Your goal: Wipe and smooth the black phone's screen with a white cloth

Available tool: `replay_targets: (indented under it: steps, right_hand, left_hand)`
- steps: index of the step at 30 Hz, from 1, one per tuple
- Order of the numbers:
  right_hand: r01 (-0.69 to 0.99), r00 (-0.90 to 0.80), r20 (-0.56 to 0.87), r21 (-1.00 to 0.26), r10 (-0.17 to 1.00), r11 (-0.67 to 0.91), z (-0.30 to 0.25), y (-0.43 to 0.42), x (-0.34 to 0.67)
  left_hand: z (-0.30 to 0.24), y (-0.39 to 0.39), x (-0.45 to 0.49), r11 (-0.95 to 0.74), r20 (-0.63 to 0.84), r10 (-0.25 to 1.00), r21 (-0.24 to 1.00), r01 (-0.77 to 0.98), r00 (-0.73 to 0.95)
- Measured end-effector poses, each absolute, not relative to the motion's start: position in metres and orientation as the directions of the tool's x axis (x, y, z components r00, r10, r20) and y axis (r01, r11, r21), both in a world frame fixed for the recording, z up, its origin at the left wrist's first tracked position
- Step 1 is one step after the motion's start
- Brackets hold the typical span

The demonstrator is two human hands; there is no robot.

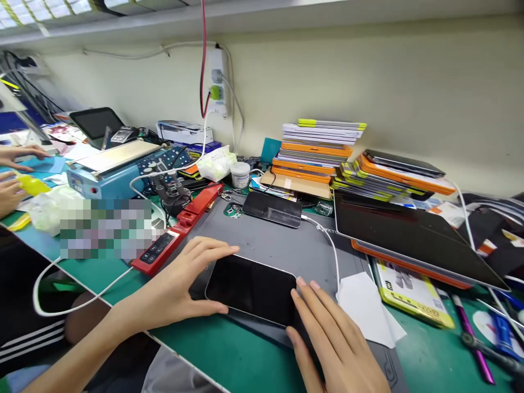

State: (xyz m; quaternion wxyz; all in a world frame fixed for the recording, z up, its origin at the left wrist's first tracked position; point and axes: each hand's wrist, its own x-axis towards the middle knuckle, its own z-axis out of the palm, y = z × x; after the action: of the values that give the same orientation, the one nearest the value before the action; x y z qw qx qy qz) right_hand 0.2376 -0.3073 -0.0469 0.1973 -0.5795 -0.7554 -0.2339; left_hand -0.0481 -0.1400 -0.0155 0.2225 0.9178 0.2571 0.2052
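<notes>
A smartphone [251, 289] with a dark screen lies face up on the grey work mat [262, 243], near the table's front edge. My left hand [186, 281] grips its left end, thumb along the near edge and fingertips on the far edge. At the other end, my right hand [331, 333] holds the right edge, with fingertips at the far corner and thumb at the near corner. Behind it, a second phone [272, 208] lies on the mat with a white cable plugged into its right end. A small green round part [233, 210] sits beside that phone.
A red tool with buttons [164, 245] lies left of the mat. At right are a large dark tablet [405, 229], white paper [362, 305], a yellow package [411, 292] and a purple pen-like tool [472, 338]. Stacked boxes [315, 153] stand behind. Another person's hands [16, 174] are far left.
</notes>
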Motion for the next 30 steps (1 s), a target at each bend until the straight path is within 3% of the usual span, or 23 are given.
replay_targets:
  steps: [6,14,23,30]
  right_hand:
    - [0.935,-0.345,0.557,0.271,0.755,0.228,-0.048,-0.304,0.240]
    - [0.953,-0.304,0.637,0.214,0.709,0.216,-0.037,-0.304,0.223]
    - [0.953,-0.302,0.643,0.197,0.704,0.229,-0.036,-0.304,0.221]
    - [0.935,-0.351,0.616,0.273,0.705,0.226,-0.034,-0.301,0.226]
  left_hand:
    - [-0.007,-0.124,-0.052,-0.892,0.189,0.394,0.314,0.324,0.900]
    - [-0.002,-0.123,-0.068,-0.980,0.275,0.195,0.014,0.199,0.942]
    - [-0.007,-0.125,-0.073,-0.987,0.235,0.144,-0.034,0.156,0.961]
    - [-0.013,-0.131,-0.070,-0.970,0.243,0.092,-0.197,0.142,0.966]
